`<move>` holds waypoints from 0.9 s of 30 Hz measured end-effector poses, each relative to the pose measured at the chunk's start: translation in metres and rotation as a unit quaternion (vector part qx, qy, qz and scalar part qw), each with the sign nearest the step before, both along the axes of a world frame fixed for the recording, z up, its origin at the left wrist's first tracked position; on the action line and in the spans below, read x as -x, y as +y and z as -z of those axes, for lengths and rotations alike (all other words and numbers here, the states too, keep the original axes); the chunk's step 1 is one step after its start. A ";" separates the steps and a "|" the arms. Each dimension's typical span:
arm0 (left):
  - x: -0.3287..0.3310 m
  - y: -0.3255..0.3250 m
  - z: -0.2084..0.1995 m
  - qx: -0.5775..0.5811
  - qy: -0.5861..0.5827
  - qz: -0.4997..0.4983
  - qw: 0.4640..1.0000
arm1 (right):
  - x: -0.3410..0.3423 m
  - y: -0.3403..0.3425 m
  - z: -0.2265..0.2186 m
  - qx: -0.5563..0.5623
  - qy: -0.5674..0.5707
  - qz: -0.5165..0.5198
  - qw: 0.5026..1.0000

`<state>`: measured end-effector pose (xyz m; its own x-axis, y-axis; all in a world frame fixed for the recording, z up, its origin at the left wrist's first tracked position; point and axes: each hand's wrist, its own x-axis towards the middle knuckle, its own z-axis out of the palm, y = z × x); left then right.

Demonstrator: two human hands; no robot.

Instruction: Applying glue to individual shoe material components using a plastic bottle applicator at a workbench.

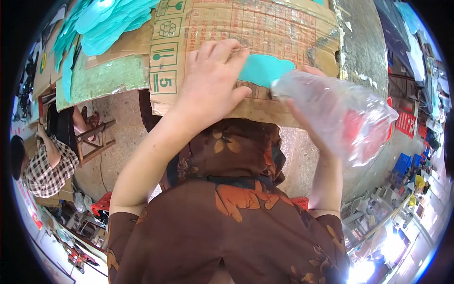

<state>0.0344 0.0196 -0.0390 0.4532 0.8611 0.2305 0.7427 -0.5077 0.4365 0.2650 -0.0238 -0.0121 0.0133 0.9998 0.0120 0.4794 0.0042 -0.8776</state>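
Observation:
A turquoise sole-shaped sheet piece (266, 69) lies flat on a printed cardboard sheet (208, 23). My left hand (215, 75) rests over the left end of this piece, palm down, thumb and index finger apart. In my right hand (302, 111) is a clear plastic bottle (326, 102), tilted with its narrow neck down at the right end of the piece. The bottle partly hides that hand's fingers and is somewhat blurred. Red shows through its wide end; whether it is inside or behind, I cannot tell.
Turquoise pieces are heaped (111, 23) at the far left, beside a green board (106, 78). A worn grey table surface (362, 47) borders the cardboard on the right. A person in a checked shirt (52, 163) sits at the left near a wooden stool (97, 142).

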 end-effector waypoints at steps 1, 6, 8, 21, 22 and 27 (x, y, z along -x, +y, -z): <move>0.003 0.000 0.001 0.006 -0.005 -0.007 1.000 | 0.001 0.001 -0.001 -0.004 -0.028 -0.014 0.999; 0.000 0.001 0.004 -0.001 -0.014 -0.001 1.000 | 0.010 0.004 0.000 0.083 0.384 0.058 0.918; -0.001 0.000 0.005 0.000 -0.016 0.007 1.000 | 0.013 -0.002 -0.007 0.071 0.176 0.029 0.981; -0.007 0.001 -0.004 0.027 -0.014 0.016 0.999 | -0.023 0.005 0.008 -0.094 -0.023 0.062 0.993; -0.005 0.001 -0.003 0.033 -0.013 0.011 0.999 | -0.027 0.002 0.006 -0.071 -0.012 0.062 0.995; -0.018 0.004 -0.005 0.033 -0.011 0.035 0.999 | -0.009 0.024 0.009 -0.070 0.053 0.077 0.993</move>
<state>0.0523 0.0239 -0.0337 0.5084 0.8411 0.1846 0.6958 -0.5275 0.4875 0.2738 -0.0002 -0.0206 0.1747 0.9744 0.1413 0.3889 0.0636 -0.9191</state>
